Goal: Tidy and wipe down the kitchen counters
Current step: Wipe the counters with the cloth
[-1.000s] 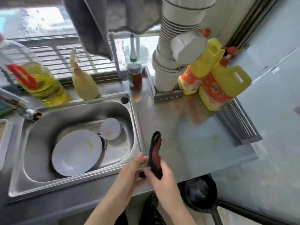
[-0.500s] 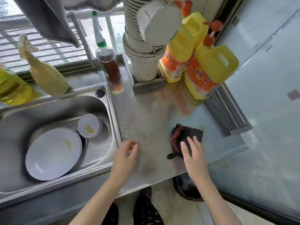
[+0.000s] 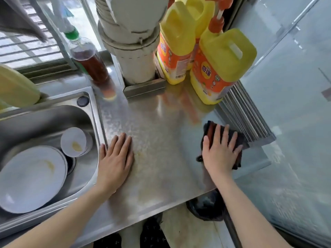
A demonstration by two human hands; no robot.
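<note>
The left hand (image 3: 114,163) lies flat on the steel counter (image 3: 161,140), fingers together; the right hand (image 3: 219,151) presses a dark cloth (image 3: 238,140) flat at the right, fingers spread. The sink (image 3: 86,111) at left holds a stained plate (image 3: 30,178) and a small bowl (image 3: 75,140). Far right stand two yellow detergent jugs (image 3: 220,68).

Small home kitchen, by look of it. Stainless steel tabletop (image 3: 157,133) with built-in sink (image 3: 53,115). Used white plate (image 3: 32,178) and small bowl (image 3: 76,141) lying in sink. Two yellow detergent jugs (image 3: 220,68) at back corner beside wide grey pipe (image 3: 132,42). Bottle of dark liquid (image 3: 91,63), possibly sauce or vinegar, label blurred. Barred window (image 3: 26,49) behind sink. Dark wiping cloth (image 3: 238,140) on tabletop.
</note>
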